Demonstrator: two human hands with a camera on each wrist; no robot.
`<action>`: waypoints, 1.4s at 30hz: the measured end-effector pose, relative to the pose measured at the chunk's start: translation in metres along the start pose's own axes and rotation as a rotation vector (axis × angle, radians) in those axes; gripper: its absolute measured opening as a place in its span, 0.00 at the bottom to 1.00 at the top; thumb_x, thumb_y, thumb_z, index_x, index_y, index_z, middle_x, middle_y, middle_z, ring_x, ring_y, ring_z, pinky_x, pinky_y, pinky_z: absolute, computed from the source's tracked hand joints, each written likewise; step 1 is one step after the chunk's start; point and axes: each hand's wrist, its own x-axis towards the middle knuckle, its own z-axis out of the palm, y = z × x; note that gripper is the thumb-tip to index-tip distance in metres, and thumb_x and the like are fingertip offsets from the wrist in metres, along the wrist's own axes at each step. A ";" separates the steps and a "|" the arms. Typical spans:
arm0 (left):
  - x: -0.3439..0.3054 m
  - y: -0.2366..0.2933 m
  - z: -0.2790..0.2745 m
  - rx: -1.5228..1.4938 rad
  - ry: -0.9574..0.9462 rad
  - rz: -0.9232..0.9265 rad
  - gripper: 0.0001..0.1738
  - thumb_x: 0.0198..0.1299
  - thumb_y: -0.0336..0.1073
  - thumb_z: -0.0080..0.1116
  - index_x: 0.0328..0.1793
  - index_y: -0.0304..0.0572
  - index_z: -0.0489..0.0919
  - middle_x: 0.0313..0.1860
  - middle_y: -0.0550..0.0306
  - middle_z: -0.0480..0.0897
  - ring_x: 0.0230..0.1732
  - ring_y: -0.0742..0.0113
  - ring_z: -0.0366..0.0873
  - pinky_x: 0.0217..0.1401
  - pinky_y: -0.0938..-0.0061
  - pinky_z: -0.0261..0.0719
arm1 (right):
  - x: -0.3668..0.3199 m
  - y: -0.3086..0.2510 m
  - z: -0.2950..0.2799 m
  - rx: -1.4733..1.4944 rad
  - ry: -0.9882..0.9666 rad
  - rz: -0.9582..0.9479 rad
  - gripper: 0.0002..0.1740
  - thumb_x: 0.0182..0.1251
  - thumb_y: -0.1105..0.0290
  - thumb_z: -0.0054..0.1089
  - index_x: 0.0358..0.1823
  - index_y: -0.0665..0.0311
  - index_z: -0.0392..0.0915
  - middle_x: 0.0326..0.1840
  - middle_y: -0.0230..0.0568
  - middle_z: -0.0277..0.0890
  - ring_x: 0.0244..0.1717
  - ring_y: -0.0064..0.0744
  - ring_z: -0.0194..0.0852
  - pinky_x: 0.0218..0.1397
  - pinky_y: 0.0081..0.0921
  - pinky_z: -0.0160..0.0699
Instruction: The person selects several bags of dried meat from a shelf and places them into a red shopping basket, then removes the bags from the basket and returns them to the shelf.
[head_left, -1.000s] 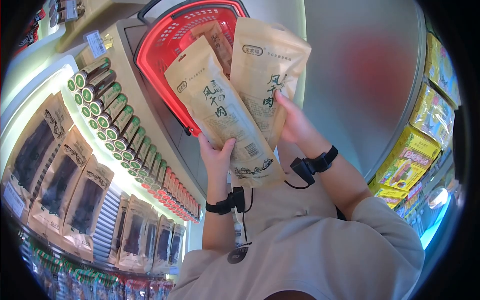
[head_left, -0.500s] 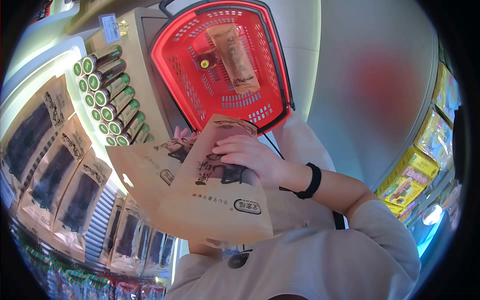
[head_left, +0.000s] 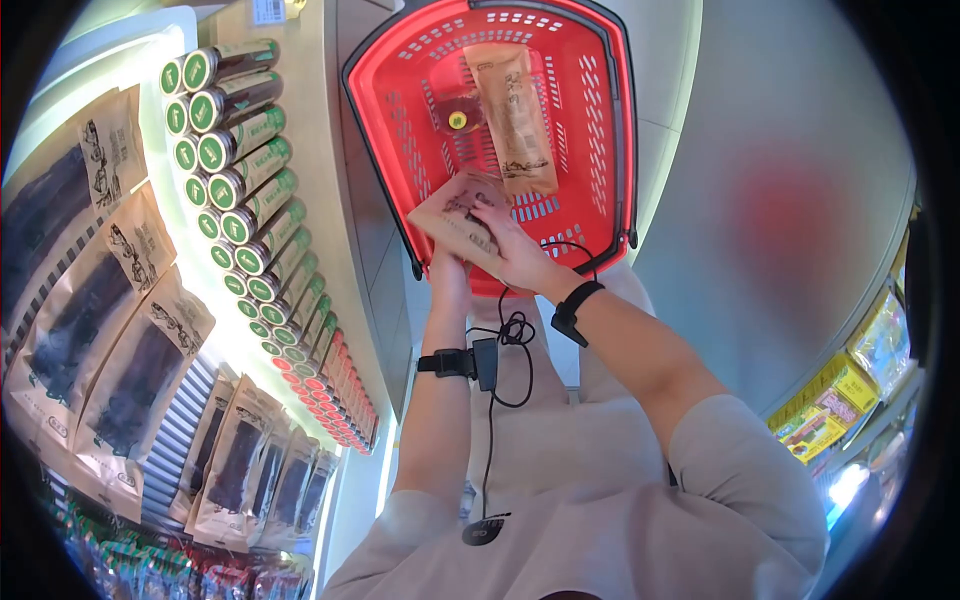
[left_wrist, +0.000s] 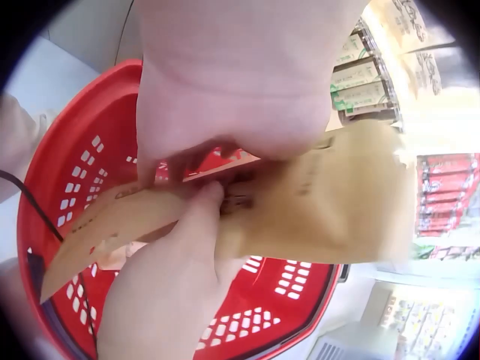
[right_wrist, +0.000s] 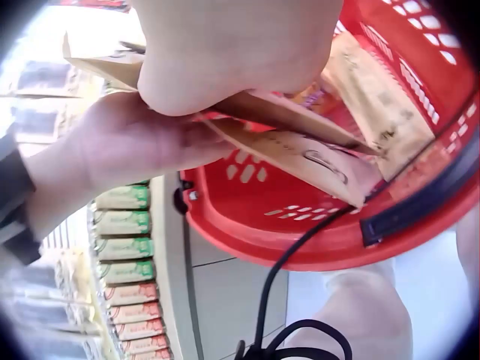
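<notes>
Over the near left edge of a red basket (head_left: pixel 400 145), both hands grip brown paper pouches (head_left: pixel 440 215) with dark printing. My left hand (head_left: pixel 450 268) holds them from below and is mostly hidden in the head view. From the other side my right hand (head_left: pixel 512 248) holds them, its thumb (left_wrist: pixel 202 206) lying against the paper in the left wrist view. Two pouch layers (right_wrist: pixel 319 166) fan apart below the right hand in the right wrist view. Inside the basket lie another brown pouch (head_left: pixel 515 125) and a dark item with a yellow spot (head_left: pixel 457 121).
To the left, a lit shelf carries rows of jars (head_left: pixel 240 185) with green and red lids and standing pouches (head_left: pixel 140 375) with dark windows. Yellow packages (head_left: pixel 820 425) line the right side. A black cable (head_left: pixel 515 330) hangs looped between the wrists.
One second ago the pouches were held upright, faces showing, across the basket. They were then turned upside down near the body. Now they have moved forward to the basket's near edge.
</notes>
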 end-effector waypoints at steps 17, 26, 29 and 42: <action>-0.020 -0.033 -0.049 1.199 0.172 -0.050 0.20 0.63 0.44 0.51 0.53 0.36 0.77 0.37 0.49 0.84 0.39 0.56 0.83 0.41 0.64 0.78 | 0.031 -0.039 0.013 -0.507 -0.291 0.278 0.39 0.56 0.61 0.56 0.69 0.64 0.56 0.67 0.63 0.59 0.57 0.56 0.70 0.55 0.44 0.74; -0.033 0.033 0.004 1.450 0.358 0.463 0.11 0.62 0.37 0.49 0.46 0.43 0.76 0.35 0.41 0.82 0.38 0.40 0.79 0.41 0.51 0.77 | -0.029 -0.010 0.035 -0.236 0.136 0.104 0.37 0.63 0.69 0.50 0.72 0.68 0.46 0.65 0.62 0.61 0.48 0.62 0.75 0.48 0.45 0.78; -0.041 0.044 -0.008 1.507 0.388 0.513 0.18 0.61 0.41 0.49 0.55 0.43 0.74 0.42 0.40 0.80 0.42 0.41 0.79 0.44 0.53 0.77 | -0.023 -0.005 0.059 -0.147 -0.188 0.268 0.42 0.63 0.66 0.53 0.74 0.65 0.40 0.66 0.62 0.60 0.52 0.61 0.73 0.48 0.43 0.78; -0.208 0.248 -0.093 0.452 0.877 1.247 0.22 0.63 0.31 0.55 0.62 0.34 0.65 0.52 0.55 0.73 0.47 0.73 0.73 0.41 0.80 0.74 | -0.007 -0.060 -0.044 -0.177 -0.450 0.613 0.38 0.65 0.53 0.57 0.69 0.67 0.57 0.48 0.52 0.77 0.48 0.34 0.76 0.53 0.29 0.72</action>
